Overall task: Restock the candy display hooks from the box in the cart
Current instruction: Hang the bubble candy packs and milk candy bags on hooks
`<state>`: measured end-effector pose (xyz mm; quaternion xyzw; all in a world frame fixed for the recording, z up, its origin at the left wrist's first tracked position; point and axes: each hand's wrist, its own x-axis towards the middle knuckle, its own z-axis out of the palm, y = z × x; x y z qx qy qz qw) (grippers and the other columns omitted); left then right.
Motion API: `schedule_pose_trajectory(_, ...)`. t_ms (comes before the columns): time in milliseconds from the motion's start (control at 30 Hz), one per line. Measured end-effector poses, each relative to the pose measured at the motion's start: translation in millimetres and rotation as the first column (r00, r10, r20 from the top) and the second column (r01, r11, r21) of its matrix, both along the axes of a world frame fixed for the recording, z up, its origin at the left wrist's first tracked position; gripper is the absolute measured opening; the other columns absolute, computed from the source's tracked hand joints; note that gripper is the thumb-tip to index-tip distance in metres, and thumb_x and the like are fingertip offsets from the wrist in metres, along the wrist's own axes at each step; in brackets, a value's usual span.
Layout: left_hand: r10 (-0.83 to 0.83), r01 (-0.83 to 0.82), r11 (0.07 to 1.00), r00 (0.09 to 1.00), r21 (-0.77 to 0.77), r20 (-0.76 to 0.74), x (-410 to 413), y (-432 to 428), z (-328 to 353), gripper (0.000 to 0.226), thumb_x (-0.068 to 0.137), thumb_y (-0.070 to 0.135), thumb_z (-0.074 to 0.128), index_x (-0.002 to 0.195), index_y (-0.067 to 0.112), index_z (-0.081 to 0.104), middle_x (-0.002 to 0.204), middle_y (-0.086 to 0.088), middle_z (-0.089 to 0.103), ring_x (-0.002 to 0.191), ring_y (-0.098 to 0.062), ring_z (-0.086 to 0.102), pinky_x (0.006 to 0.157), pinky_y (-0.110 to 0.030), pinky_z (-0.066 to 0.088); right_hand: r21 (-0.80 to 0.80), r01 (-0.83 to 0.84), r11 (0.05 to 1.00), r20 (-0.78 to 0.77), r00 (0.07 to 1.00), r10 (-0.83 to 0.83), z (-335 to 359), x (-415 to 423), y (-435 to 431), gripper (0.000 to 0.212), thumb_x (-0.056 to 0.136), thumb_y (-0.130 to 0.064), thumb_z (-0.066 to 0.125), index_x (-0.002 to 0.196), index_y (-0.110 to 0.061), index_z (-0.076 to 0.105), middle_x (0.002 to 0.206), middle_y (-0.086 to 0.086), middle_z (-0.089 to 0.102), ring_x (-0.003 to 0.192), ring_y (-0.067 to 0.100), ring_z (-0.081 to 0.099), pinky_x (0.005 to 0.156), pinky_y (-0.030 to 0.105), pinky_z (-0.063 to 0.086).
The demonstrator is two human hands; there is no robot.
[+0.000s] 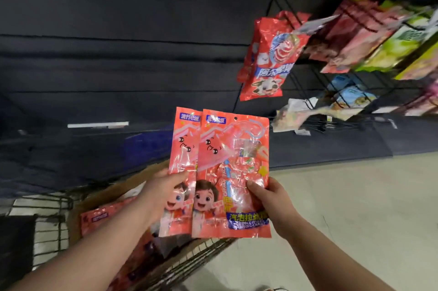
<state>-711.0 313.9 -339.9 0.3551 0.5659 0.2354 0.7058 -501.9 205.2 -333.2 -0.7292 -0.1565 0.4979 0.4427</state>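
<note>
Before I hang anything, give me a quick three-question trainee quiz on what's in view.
1. True or false: the left hand grips the rear packet and the right hand grips the front packet.
2. Where does the cardboard box sit? A on the floor; B in the wire cart; C on a shelf.
3. Fill in: the front packet's hang hole is at its ___ edge.
Key: 1 true; 2 B; 3 top.

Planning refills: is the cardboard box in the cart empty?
Not empty. Red candy packets show inside the cardboard box; how many, cannot tell.
</note>
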Motion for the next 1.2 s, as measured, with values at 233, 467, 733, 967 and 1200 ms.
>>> schedule_pose_trajectory(233,-0.112,0.111,0.993,0.994,0.038,0.004,128.9,-54.2,26.9,0.023,0.086,0.011,0.066,0.108,0.005,0.066,0.094,-0.017,0.073,0.082,-0.030,0.069,0.068,-0.032,0.053,0.077,0.131,0.988,0.087,0.987,-0.137,25.7,107.8,-81.6,0.028,0.088,-0.024,0.068,0.112,-0.015,0.056,0.101,0.005,0.070,0.088,0.022,0.070,0.078,0.039,0.058)
schedule_pose_trajectory(467,-0.174,0.172,0.983,0.984,0.067,0.026,249.7,-126.9,47.7,0.011,0.088,0.003,0.062,0.097,0.005,0.068,0.075,-0.015,0.072,0.067,-0.028,0.067,0.074,-0.039,0.054,0.151,0.216,0.965,0.128,0.963,-0.236,50.2,219.0,-167.2,0.031,0.089,-0.020,0.067,0.115,-0.011,0.054,0.093,-0.001,0.068,0.076,0.010,0.068,0.058,0.018,0.053)
schedule_pose_trajectory(733,-0.274,0.272,0.957,0.962,0.099,0.007,336.4,-169.0,77.6,0.012,0.088,0.010,0.064,0.099,0.005,0.066,0.090,-0.024,0.073,0.079,-0.036,0.069,0.079,-0.050,0.054,0.196,0.253,0.947,0.145,0.948,-0.283,72.8,300.8,-216.5,0.016,0.090,-0.019,0.065,0.102,-0.015,0.056,0.090,0.001,0.067,0.072,0.011,0.065,0.058,0.020,0.050)
schedule_pose_trajectory(967,-0.274,0.274,0.956,0.962,0.109,-0.013,382.1,-157.8,85.3,0.019,0.086,0.010,0.067,0.104,0.003,0.065,0.093,-0.025,0.072,0.085,-0.040,0.068,0.084,-0.056,0.053,0.201,0.237,0.951,0.144,0.953,-0.268,80.2,347.1,-210.6,0.011,0.091,-0.016,0.063,0.091,-0.017,0.052,0.069,-0.005,0.059,0.041,-0.003,0.056,0.044,0.014,0.042)
schedule_pose_trajectory(1200,-0.327,0.323,0.940,0.945,0.114,0.019,442.0,-119.2,82.7,0.021,0.086,0.011,0.066,0.105,0.003,0.066,0.094,-0.024,0.073,0.088,-0.041,0.069,0.085,-0.055,0.054,0.150,0.264,0.953,0.242,0.924,-0.295,91.7,406.1,-178.6,0.027,0.088,-0.026,0.067,0.107,-0.014,0.052,0.095,0.004,0.067,0.079,0.018,0.067,0.073,0.034,0.056)
